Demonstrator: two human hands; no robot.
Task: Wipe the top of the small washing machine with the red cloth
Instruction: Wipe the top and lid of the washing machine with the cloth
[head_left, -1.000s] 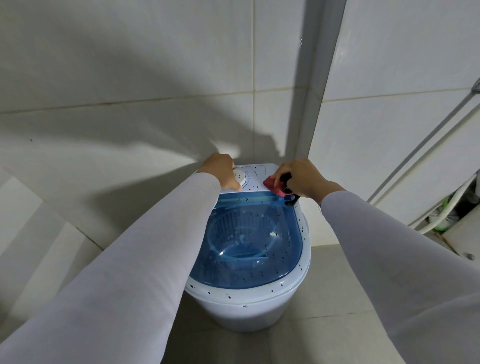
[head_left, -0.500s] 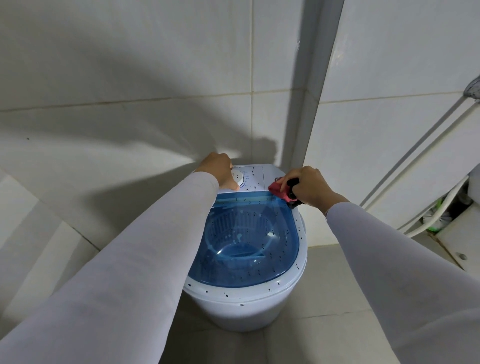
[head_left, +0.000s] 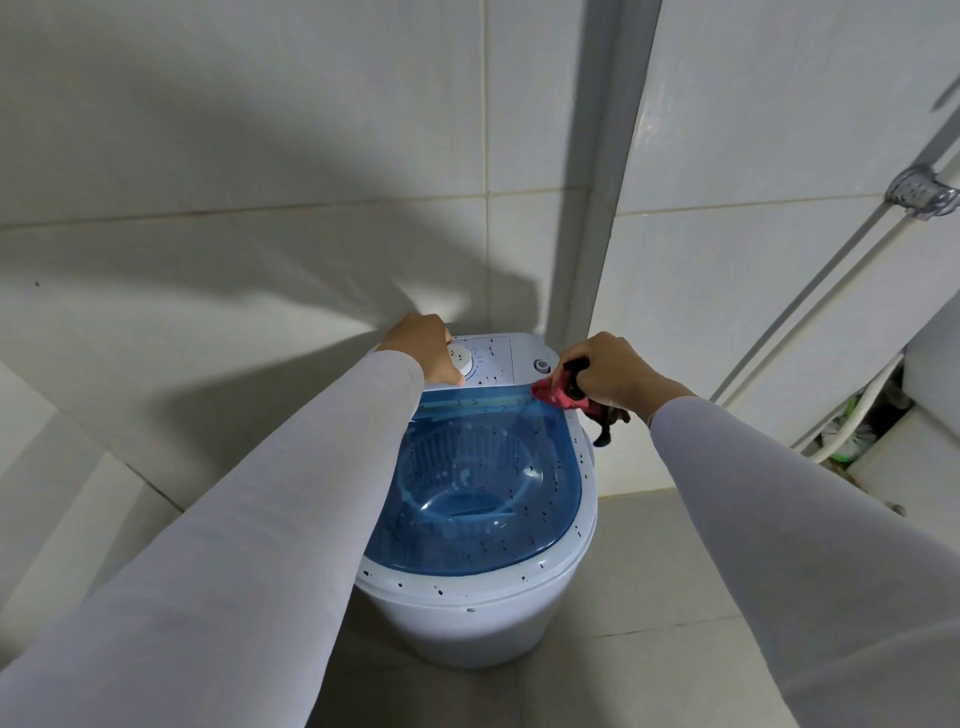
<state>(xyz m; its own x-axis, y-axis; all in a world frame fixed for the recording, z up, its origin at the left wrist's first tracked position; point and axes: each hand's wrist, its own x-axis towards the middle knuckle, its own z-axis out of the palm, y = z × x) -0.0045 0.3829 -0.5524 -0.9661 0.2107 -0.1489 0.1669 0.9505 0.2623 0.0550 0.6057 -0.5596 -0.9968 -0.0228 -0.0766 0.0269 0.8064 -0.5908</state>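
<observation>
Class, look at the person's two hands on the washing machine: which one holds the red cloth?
The right hand grips the red cloth at the lid's back right corner; the left hand holds no cloth and rests by the white dial.

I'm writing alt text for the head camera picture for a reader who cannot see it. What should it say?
A person's right hand presses a red cloth on the back right edge of a small washing machine, where its blue see-through lid begins. The left hand rests on the white control panel beside a dial. Dark specks dot the lid and rim, in a tiled corner.
</observation>
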